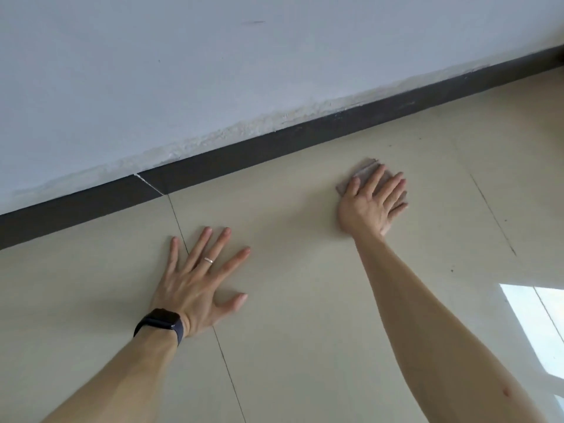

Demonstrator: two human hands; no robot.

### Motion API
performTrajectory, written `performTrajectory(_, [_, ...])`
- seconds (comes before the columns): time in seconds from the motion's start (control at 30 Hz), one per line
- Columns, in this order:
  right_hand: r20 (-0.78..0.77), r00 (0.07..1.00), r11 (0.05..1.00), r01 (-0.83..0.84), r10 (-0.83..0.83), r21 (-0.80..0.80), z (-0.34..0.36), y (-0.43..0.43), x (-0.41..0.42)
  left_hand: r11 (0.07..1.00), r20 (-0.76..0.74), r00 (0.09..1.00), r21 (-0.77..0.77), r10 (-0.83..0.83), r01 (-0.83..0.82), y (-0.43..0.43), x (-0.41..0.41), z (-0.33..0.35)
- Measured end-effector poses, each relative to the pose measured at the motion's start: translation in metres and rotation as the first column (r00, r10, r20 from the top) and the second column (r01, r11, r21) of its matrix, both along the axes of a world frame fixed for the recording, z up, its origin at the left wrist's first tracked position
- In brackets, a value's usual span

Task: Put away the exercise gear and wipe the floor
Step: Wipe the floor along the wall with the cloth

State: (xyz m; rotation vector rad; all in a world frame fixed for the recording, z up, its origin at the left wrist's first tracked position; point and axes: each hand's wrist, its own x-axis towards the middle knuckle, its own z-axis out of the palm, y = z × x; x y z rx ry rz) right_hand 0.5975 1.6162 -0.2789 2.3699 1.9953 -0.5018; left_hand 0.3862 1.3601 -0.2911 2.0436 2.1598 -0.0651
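My right hand (370, 203) lies flat with spread fingers on a small folded brownish cloth (363, 169), pressing it onto the beige tiled floor (290, 270) close to the wall. Only the cloth's far and left edges show past the fingers. My left hand (198, 282) rests palm down on the bare floor nearer to me, fingers fanned out, with a ring on one finger and a dark watch on the wrist. It holds nothing. No exercise gear is in view.
A dark skirting board (274, 141) runs diagonally along the foot of a white wall (213, 71) with flaking paint. Tile joints cross the floor. A bright patch of reflected light (537, 325) lies at the right edge.
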Motion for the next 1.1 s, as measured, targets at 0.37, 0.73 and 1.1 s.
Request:
performTrajectory(0.37, [-0.021, 0.99, 0.99, -0.14, 0.141, 0.029, -0.007, 0.041, -0.032, 0.998, 0.013, 1.0, -0.056, 0.011, -0.01, 0.004, -0.001, 0.005])
performTrajectory(0.73, [0.085, 0.518, 0.496, -0.846, 0.851, 0.194, -0.015, -0.018, -0.019, 0.995, -0.034, 0.999, -0.095, 0.02, -0.023, 0.005, 0.002, 0.009])
performTrajectory(1.1, [-0.062, 0.741, 0.738, -0.652, 0.669, 0.175, -0.008, -0.144, -0.003, 0.995, -0.006, 1.0, -0.091, 0.029, -0.03, 0.001, 0.003, 0.008])
